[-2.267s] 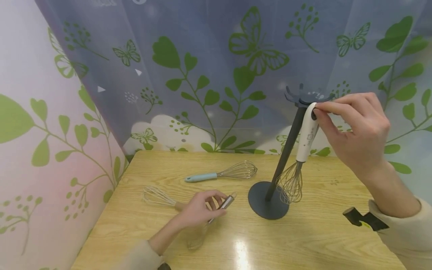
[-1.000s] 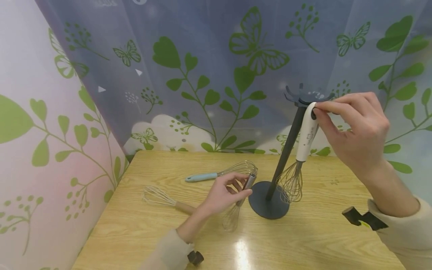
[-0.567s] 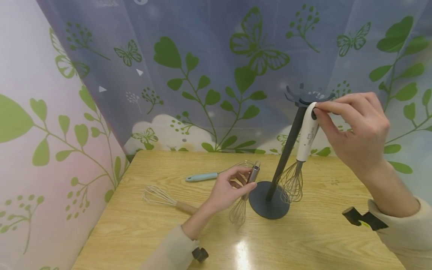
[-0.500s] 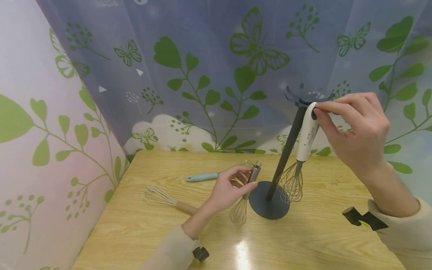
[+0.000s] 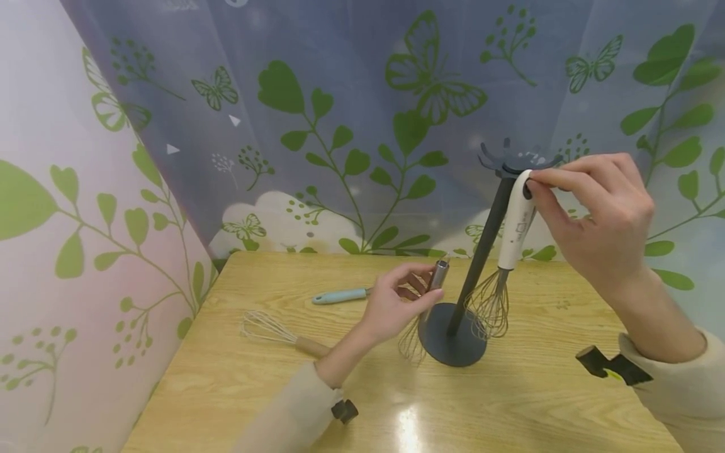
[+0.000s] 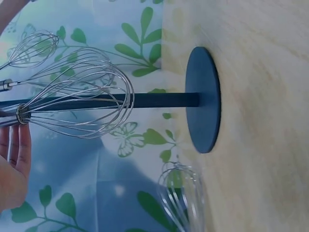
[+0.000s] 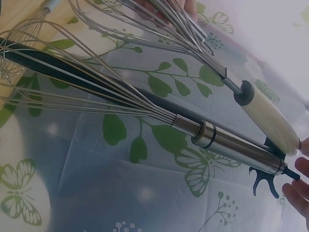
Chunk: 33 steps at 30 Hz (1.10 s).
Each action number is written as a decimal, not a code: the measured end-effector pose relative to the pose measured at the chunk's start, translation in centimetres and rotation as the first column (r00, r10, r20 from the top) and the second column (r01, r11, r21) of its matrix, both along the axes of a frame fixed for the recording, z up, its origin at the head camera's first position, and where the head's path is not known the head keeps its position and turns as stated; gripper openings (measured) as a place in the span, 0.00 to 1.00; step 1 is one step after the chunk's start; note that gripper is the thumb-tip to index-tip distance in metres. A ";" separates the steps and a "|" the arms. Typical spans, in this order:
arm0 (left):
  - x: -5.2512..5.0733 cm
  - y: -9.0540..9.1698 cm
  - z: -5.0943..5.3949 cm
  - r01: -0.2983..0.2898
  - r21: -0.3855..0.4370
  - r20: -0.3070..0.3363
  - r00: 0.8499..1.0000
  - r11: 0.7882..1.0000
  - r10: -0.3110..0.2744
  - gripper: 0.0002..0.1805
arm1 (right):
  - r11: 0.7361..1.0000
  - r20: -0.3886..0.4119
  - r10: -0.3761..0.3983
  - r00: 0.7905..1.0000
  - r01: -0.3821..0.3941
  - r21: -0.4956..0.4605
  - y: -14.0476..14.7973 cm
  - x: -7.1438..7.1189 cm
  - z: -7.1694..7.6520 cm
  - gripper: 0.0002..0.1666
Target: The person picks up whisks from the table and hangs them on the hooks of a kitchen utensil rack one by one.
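Note:
My right hand pinches the top of a white-handled whisk beside the hooked head of a dark upright stand. Whether its loop sits on a hook I cannot tell. My left hand holds a metal-handled whisk by the handle, wires downward, just left of the stand's pole. The left wrist view shows this whisk's wire loops in front of the pole. Another steel-handled whisk hangs at the stand's top in the right wrist view; in the head view the white one mostly hides it.
On the wooden table lie a light blue-handled whisk, partly behind my left hand, and a whisk with a wooden handle, partly behind my left wrist. A patterned curtain hangs behind the table.
My left hand has carried the metal-handled whisk rightward and up from the table's middle to the stand, tilting it more upright. The right hand and white-handled whisk have hardly moved.

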<state>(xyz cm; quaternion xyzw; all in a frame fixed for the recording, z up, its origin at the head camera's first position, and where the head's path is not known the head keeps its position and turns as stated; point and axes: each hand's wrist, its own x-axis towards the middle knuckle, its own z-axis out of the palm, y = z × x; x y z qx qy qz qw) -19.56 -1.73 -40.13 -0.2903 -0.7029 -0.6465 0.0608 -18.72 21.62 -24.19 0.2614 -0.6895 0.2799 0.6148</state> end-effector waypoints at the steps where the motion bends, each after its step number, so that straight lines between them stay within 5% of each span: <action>1: 0.0 0.1 0.2 0.000 0.005 -0.008 1.000 1.000 0.000 0.21 | 1.000 0.001 0.000 1.000 0.000 -0.003 0.0 0.0 0.0 0.05; 16: -0.8 0.9 2.2 -0.010 0.094 -0.126 0.992 0.996 0.021 0.20 | 1.000 0.008 0.003 1.000 -0.003 -0.010 0.0 -0.1 0.0 0.05; 33: -1.0 1.7 5.3 0.016 0.096 -0.187 0.982 0.995 0.002 0.20 | 1.000 0.018 -0.021 1.000 0.020 0.020 0.0 -0.2 0.0 0.05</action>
